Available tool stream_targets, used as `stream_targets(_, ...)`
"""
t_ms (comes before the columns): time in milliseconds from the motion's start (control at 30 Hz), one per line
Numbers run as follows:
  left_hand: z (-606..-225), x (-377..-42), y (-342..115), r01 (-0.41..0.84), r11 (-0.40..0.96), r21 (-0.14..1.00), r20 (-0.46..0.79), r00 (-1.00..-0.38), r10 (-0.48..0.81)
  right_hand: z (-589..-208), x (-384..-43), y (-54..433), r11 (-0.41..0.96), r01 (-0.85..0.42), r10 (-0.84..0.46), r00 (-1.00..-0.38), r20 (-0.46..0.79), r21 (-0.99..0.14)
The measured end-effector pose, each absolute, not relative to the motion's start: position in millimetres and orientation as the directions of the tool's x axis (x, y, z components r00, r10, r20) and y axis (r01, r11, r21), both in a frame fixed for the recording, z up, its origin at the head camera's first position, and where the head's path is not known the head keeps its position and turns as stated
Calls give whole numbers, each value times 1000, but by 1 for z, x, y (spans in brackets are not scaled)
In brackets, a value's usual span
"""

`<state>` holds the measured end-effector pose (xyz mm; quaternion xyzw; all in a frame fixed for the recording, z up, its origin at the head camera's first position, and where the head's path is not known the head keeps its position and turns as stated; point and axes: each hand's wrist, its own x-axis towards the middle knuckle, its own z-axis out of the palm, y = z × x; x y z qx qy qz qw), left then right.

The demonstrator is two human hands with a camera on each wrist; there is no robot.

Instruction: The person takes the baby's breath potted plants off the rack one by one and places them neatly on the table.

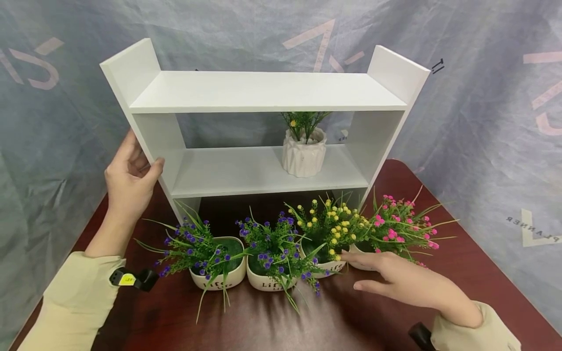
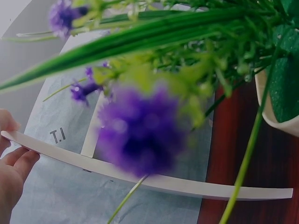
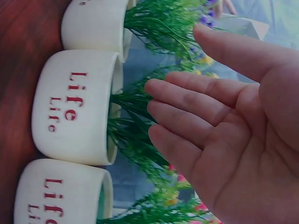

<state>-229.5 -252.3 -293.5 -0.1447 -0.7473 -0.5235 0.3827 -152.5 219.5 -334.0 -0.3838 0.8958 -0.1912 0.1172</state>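
Observation:
My left hand (image 1: 130,178) grips the left side panel of a white two-tier shelf (image 1: 263,90), thumb on the front edge. In the left wrist view, fingers (image 2: 21,161) pinch the panel's edge. My right hand (image 1: 401,280) is held with fingers extended, close to the pots with yellow flowers (image 1: 335,222) and pink flowers (image 1: 401,224); in the right wrist view its palm shows, holding nothing. Two purple-flowered pots (image 1: 219,273) (image 1: 272,280) stand left of these, in front of the shelf. A white ribbed pot (image 1: 304,153) with a plant sits on the shelf's middle board.
Everything stands on a dark reddish-brown table (image 1: 175,321). A grey-blue cloth (image 1: 246,29) with printed marks hangs behind and around it. The upper board hides the top of the ribbed pot's plant. Long leaves from the front pots reach over the table.

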Motion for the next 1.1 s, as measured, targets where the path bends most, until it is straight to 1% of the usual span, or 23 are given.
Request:
stream_targets(133,-293,-230,-253,609,419,674,720,-669,-186,-326,-154,222,603,-663,-742,-671,-6,-445)
stream_targets(233,-293,-229,-253,590,434,680,710,-678,-191,-319,-154,224,606,-668,-732,-681,26,-432)
stream_targets(367,-294,-228,-253,575,449,684,703,-683,-196,-308,-155,226,599,-662,-721,-690,55,-452)
stream_targets(567,-294,-229,-252,593,441,674,716,-672,-192,-292,-159,230,626,-694,-689,-706,165,-356)
stream_targets(667,-294,-230,-252,601,433,672,719,-668,-189,-282,-162,231,622,-703,-674,-705,221,-344)
stream_targets(767,-294,-230,-252,602,430,673,719,-668,-192,-272,-168,232,633,-693,-637,-719,277,-344)
stream_targets(967,-295,-230,-252,595,432,677,716,-669,-201,-258,-179,234,688,-641,-513,-761,396,-340)
stream_targets(1100,-295,-230,-252,591,440,676,715,-669,-201,-252,-187,235,736,-618,-443,-748,494,-276)
